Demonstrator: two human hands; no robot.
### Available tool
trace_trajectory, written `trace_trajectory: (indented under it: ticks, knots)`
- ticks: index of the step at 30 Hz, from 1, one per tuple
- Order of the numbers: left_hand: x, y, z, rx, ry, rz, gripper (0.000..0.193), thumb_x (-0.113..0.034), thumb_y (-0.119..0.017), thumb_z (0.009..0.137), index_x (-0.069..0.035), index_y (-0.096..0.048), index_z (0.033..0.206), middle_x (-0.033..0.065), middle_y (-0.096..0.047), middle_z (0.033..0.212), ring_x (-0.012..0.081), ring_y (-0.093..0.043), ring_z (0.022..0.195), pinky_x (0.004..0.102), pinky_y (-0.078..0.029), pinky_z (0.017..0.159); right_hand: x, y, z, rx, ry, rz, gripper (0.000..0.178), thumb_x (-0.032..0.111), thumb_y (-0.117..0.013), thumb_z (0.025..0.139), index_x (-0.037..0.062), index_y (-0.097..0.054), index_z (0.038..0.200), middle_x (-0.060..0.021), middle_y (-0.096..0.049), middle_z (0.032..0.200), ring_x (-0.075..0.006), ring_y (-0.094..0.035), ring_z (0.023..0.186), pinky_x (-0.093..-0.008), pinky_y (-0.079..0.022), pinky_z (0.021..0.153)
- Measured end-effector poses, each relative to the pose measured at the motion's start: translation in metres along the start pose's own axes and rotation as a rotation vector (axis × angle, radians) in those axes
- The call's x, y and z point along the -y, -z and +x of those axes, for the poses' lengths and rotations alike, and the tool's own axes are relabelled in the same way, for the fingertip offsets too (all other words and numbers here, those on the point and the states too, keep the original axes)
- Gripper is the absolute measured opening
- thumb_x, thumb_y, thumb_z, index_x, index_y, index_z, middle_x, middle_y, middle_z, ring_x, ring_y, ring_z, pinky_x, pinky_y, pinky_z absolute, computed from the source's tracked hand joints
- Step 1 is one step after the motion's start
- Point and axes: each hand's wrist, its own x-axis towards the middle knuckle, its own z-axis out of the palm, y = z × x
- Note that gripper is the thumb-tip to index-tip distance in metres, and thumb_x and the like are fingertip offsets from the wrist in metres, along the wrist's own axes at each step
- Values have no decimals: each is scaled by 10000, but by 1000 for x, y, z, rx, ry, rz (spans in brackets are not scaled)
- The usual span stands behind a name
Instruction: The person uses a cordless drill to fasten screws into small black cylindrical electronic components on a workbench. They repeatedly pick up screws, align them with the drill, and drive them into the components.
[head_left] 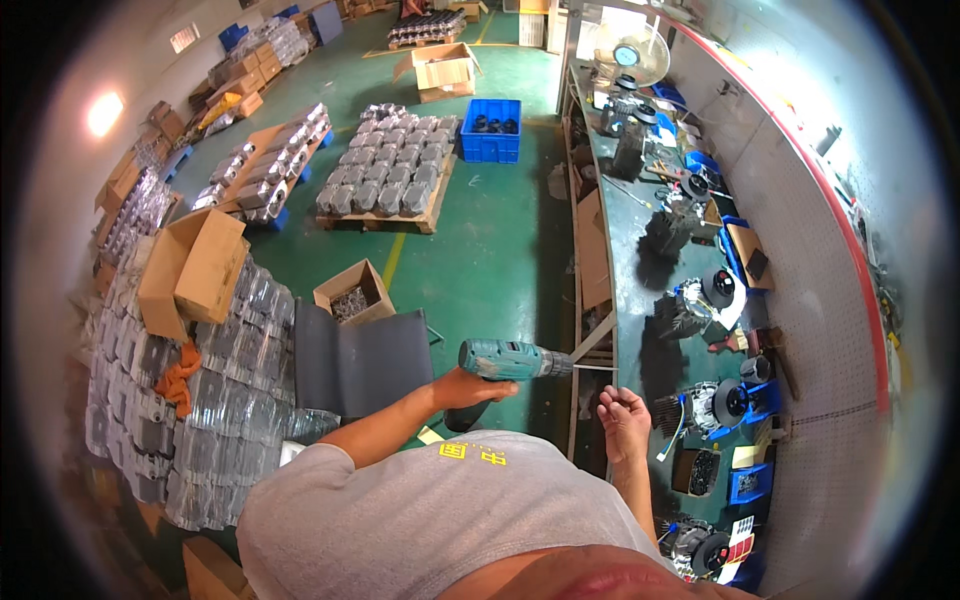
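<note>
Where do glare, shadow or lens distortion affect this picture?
Head view: a bright light glares at left, the upper right washes out; dark patches, probably shadows, mark the workbench; the red strip bows; the drill looks fairly sharp.

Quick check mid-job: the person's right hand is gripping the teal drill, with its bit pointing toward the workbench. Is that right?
Not quite. The head view shows the left hand, not the right hand, gripping the teal drill. Its bit does point toward the workbench.
</note>
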Motion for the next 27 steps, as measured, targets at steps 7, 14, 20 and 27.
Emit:
trace_trajectory:
  ticks: [7, 14, 20, 27]
  knots:
    - [2, 32, -23, 23, -30, 39, 226, -275, -711, 952, -72, -627, 901, -1, -595, 747, 94, -552, 687, 278, -479, 629, -18, -22, -11, -47, 38, -60, 253, -16, -615, 943, 19, -542, 1182, -144, -700, 1057, -184, -702, 802, -283, -604, 635]
    - [-3, 41, -34, -10, -50, 3, 211, -269, -731, 935, -73, -651, 942, 4, -618, 770, 102, -573, 698, 278, -497, 644, -21, -33, -9, -39, 53, -60, 230, 25, -661, 938, -6, -612, 1161, -127, -711, 985, -145, -671, 746, -246, -569, 594]
    - [-10, 46, -37, -6, -18, -34, 204, -262, -725, 938, -71, -652, 948, 7, -619, 775, 108, -581, 711, 285, -501, 663, -21, -43, 3, 11, 89, -1, 214, 56, -641, 968, -11, -622, 1170, -105, -702, 978, -136, -659, 745, -241, -566, 607]
    - [-4, 46, -36, -6, 14, -59, 204, -234, -748, 915, -60, -677, 992, 9, -649, 830, 111, -600, 747, 289, -511, 691, -17, -51, 3, 49, 86, 19, 213, 60, -624, 981, -6, -613, 1183, -107, -692, 981, -138, -657, 762, -243, -578, 638]
